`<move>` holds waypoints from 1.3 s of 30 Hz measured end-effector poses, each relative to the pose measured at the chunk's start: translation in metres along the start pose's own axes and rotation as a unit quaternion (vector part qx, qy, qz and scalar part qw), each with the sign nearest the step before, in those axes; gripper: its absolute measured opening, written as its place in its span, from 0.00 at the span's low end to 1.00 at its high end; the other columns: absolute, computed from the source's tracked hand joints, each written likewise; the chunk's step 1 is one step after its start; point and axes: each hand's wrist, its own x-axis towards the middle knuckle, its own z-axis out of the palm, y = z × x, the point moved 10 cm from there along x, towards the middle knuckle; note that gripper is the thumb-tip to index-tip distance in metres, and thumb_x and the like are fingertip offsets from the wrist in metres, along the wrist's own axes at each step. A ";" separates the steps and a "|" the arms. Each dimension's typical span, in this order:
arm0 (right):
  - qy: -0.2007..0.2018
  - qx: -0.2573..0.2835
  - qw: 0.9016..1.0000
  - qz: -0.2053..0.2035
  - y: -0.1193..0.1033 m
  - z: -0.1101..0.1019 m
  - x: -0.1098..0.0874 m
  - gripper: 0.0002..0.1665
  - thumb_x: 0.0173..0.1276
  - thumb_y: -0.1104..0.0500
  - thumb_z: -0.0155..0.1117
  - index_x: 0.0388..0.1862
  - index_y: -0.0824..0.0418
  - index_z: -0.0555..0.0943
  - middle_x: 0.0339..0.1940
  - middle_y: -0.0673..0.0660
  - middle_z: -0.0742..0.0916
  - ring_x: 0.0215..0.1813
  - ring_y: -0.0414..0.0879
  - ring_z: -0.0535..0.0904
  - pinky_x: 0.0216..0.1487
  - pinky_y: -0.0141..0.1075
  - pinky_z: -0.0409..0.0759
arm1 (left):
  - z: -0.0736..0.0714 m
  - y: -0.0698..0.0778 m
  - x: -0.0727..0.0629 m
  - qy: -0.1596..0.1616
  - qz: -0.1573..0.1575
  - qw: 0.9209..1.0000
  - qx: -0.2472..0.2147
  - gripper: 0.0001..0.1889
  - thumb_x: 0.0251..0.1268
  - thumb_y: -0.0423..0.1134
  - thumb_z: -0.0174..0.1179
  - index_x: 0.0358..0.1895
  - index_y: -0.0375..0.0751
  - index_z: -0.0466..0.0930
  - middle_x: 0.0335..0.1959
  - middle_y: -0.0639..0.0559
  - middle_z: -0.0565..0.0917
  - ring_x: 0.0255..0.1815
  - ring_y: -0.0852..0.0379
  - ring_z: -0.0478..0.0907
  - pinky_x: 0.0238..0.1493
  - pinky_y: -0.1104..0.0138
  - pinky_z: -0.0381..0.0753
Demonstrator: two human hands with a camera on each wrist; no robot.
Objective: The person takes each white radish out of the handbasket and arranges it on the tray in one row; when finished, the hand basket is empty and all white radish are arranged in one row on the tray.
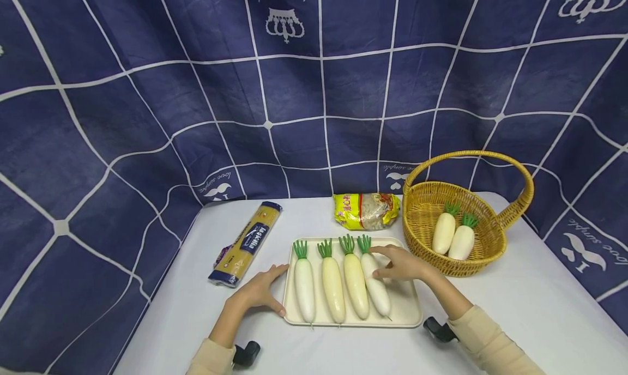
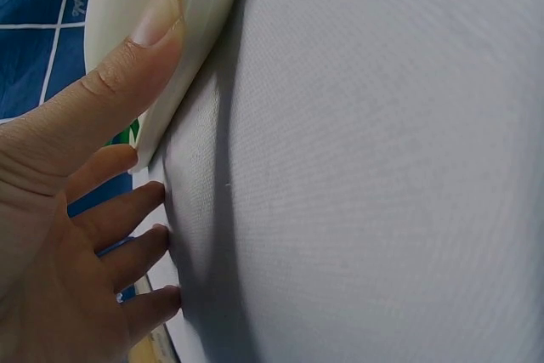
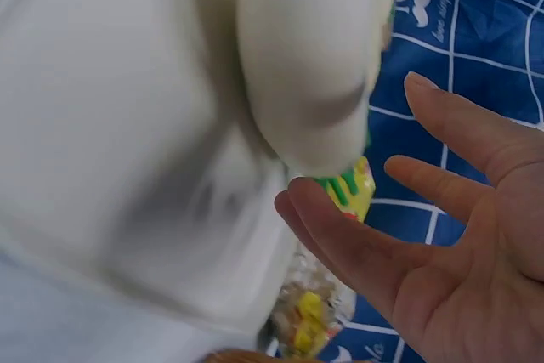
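Several white radishes with green tops lie side by side on a cream tray (image 1: 404, 304). At the tray's left edge is my left hand (image 1: 257, 290), its thumb at the rim and fingers spread, as the left wrist view also shows. My right hand (image 1: 404, 263) reaches over the tray's right side. Its fingers are spread beside the rightmost radish (image 1: 376, 288), with the fingertips right at its upper part. That radish (image 3: 306, 57) fills the top middle of the right wrist view, close to the fingertips.
A wicker basket (image 1: 453, 266) with a tall handle holds two more radishes (image 1: 444, 233) at the back right. Behind the tray lies a yellow-and-clear food bag (image 1: 365, 211). A long pasta packet (image 1: 245, 244) is at the left, and a blue curtain (image 1: 294, 91) hangs behind.
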 end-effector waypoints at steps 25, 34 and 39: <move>0.045 0.051 0.996 0.062 0.034 -0.128 -0.029 0.26 0.66 0.59 0.61 0.57 0.74 0.71 0.42 0.65 0.84 0.37 0.48 0.81 0.35 0.41 0.84 | 0.000 0.001 -0.001 -0.004 0.004 1.000 -0.007 0.58 0.19 0.41 0.81 0.68 0.40 0.64 0.68 0.28 0.61 0.68 0.30 0.57 0.66 0.39 0.57; 0.025 0.043 0.991 0.124 0.070 -0.148 -0.026 0.30 0.68 0.57 0.59 0.61 0.77 0.67 0.50 0.73 0.80 0.41 0.52 0.81 0.37 0.48 0.84 | 0.000 -0.001 0.001 -0.005 0.002 1.000 0.000 0.58 0.19 0.43 0.81 0.69 0.40 0.64 0.68 0.30 0.62 0.68 0.32 0.57 0.66 0.40 0.58; 0.017 0.013 0.986 0.163 0.093 -0.152 -0.023 0.33 0.68 0.55 0.58 0.63 0.76 0.65 0.56 0.77 0.74 0.38 0.52 0.79 0.33 0.44 0.83 | 0.000 -0.001 0.001 -0.002 -0.003 1.000 0.005 0.58 0.19 0.43 0.81 0.69 0.41 0.64 0.68 0.30 0.62 0.68 0.30 0.58 0.65 0.38 0.58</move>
